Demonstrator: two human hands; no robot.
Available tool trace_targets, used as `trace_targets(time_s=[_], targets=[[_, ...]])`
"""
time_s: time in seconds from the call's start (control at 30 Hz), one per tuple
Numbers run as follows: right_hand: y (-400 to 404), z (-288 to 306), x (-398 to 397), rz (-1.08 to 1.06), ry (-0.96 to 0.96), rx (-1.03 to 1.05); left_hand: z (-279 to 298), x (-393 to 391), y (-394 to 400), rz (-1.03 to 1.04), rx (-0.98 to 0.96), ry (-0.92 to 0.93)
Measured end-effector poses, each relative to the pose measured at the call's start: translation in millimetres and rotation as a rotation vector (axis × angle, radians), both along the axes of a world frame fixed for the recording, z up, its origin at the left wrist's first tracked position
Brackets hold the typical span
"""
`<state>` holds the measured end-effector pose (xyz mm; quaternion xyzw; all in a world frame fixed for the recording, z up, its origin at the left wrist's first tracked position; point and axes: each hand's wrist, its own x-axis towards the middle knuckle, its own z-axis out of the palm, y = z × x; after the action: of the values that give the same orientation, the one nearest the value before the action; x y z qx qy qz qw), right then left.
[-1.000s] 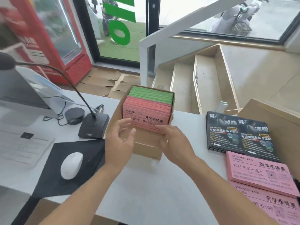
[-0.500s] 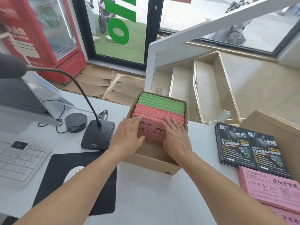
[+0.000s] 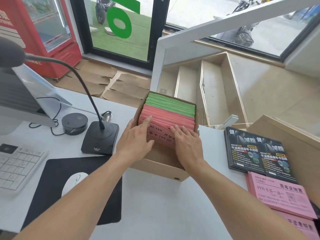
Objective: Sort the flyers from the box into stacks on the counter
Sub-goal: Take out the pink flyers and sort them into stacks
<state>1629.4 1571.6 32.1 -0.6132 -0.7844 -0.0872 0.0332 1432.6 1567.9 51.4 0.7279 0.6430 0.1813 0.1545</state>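
A brown cardboard box (image 3: 161, 168) stands on the white counter (image 3: 155, 205). Upright in it are red flyers (image 3: 166, 118) at the front and green flyers (image 3: 170, 105) behind. My left hand (image 3: 136, 140) lies with straight fingers on the left part of the front red flyer, its fingertips reaching into the red pack. On the right part rests my right hand (image 3: 187, 144), fingers flat over the tops of the red flyers. Right of the box lie a stack of black flyers (image 3: 256, 151) and two stacks of pink flyers (image 3: 284, 194), one nearer (image 3: 297, 226).
A desk microphone on a black base (image 3: 99, 138), a round black puck (image 3: 74, 122), a monitor (image 3: 19, 101), a keyboard (image 3: 15, 167) and a white mouse (image 3: 74, 181) on a black pad occupy the left. Another cardboard box (image 3: 294, 139) stands at the far right. Stairs drop behind the counter.
Both hands went from hovering in front of the box to lying on the front red flyers. Since half a second ago they have barely moved; the camera has come closer.
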Motion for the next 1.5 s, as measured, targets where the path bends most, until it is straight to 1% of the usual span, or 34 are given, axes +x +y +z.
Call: trace_targets(time_s=[0.1,0.2,0.3,0.33,0.37,0.47,0.53,0.57,0.63,0.67,0.73,0.8,0.87,0.93,1.0,1.1,1.2,1.3,1.37,1.5], targets=[[-1,4,-2,-0.005,-0.018,-0.012,-2,-1,0,0.000,0.002,-0.015],[-2,8,-2,-0.005,0.044,0.009,-2,-2,0,0.001,0.014,-0.051],[-6,14,-3,0.038,0.155,-0.097,-7,-4,1,0.007,0.069,-0.135],[-7,17,-4,0.026,0.174,-0.158,-9,-6,2,0.012,0.100,-0.167],[-9,22,-5,0.016,0.190,-0.165,-12,-7,3,0.019,0.141,-0.188],[-14,44,-3,0.013,0.222,-0.026,-13,-11,0,0.025,0.314,-0.250],[-23,68,4,0.053,0.217,0.011,-4,-12,-4,0.000,0.363,-0.403],[-30,81,11,0.078,0.222,0.029,6,-11,-8,-0.017,0.344,-0.503],[-47,107,30,0.084,0.291,0.058,30,-4,-14,-0.071,0.236,-0.701],[-57,117,42,0.070,0.345,0.066,45,2,-20,-0.105,0.187,-0.754],[-83,130,70,0.006,0.482,0.024,69,21,-36,-0.146,0.128,-0.750],[-110,135,103,-0.086,0.623,-0.060,80,48,-59,-0.247,0.079,-0.761],[-139,129,135,-0.163,0.657,-0.125,67,77,-82,-0.372,0.047,-0.794],[-170,113,163,-0.240,0.683,-0.184,39,105,-104,-0.477,0.047,-0.776],[-197,92,184,-0.295,0.685,-0.220,5,127,-124,-0.516,0.020,-0.758],[-227,59,199,-0.316,0.670,-0.257,-29,147,-148,-0.454,-0.127,-0.773],[-244,29,205,-0.350,0.694,-0.307,-49,153,-160,-0.402,-0.185,-0.723],[-253,10,208,-0.356,0.774,-0.330,-53,155,-167,-0.324,-0.282,-0.708],[-255,7,213,-0.359,0.830,-0.322,-52,156,-170,-0.279,-0.303,-0.710],[-258,10,219,-0.328,0.811,-0.287,-46,161,-176,-0.225,-0.299,-0.700]])
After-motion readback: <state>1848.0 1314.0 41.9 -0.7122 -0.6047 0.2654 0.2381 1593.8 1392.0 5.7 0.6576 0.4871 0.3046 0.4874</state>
